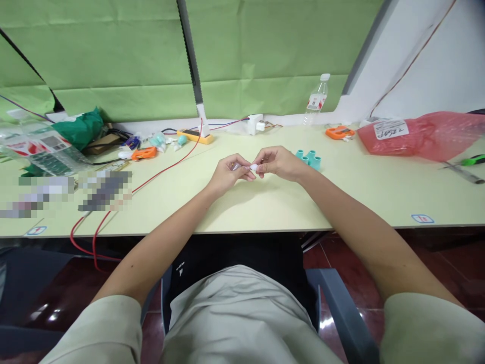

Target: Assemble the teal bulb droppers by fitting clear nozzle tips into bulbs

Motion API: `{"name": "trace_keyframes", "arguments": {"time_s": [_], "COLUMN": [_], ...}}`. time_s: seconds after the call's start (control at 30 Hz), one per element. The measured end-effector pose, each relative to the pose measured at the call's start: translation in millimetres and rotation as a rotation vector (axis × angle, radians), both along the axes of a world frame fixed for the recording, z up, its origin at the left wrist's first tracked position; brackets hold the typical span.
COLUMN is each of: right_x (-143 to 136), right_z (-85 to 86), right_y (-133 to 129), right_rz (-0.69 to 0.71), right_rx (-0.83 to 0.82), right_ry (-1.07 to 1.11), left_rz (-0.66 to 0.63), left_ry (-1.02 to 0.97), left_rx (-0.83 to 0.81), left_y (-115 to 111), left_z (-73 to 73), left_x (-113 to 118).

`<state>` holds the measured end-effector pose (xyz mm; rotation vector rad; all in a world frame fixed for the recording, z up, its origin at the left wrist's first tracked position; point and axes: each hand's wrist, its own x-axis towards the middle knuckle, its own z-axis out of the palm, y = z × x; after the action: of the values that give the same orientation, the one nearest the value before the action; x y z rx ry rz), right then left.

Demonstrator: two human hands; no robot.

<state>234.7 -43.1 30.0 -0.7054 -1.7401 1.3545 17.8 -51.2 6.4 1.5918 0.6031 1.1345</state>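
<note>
Fingers (267, 151) of right hand (281, 163) and left hand (225, 174) are pinched around a white piece (253, 167) (likely light, stiff, slippery); it is best held by its ends.

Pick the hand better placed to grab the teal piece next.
Right hand, I'd judge: the teal piece sits close by its wrist; the left hand is farther off. Both are at the small white piece, though.

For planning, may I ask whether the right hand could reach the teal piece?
Probably yes: the teal piece lies close beside the right hand, though that hand is handling a small white piece.
</note>
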Motion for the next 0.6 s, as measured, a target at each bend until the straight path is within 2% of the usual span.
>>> {"name": "trace_keyframes", "arguments": {"time_s": [0.3,0.6], "right_x": [-0.8,-4.3], "right_z": [-2.8,-4.1], "right_y": [1.6,1.8], "right_rz": [0.051,0.020], "right_rx": [-0.029,0.101], "right_ry": [0.083,0.064], "left_rz": [-0.025,-0.036], "left_ry": [-0.053,-0.132], "left_rx": [-0.068,-0.124], "left_y": [0.1,2.1], "left_z": [-2.4,-5.7], "left_x": [-0.2,0.6]}}
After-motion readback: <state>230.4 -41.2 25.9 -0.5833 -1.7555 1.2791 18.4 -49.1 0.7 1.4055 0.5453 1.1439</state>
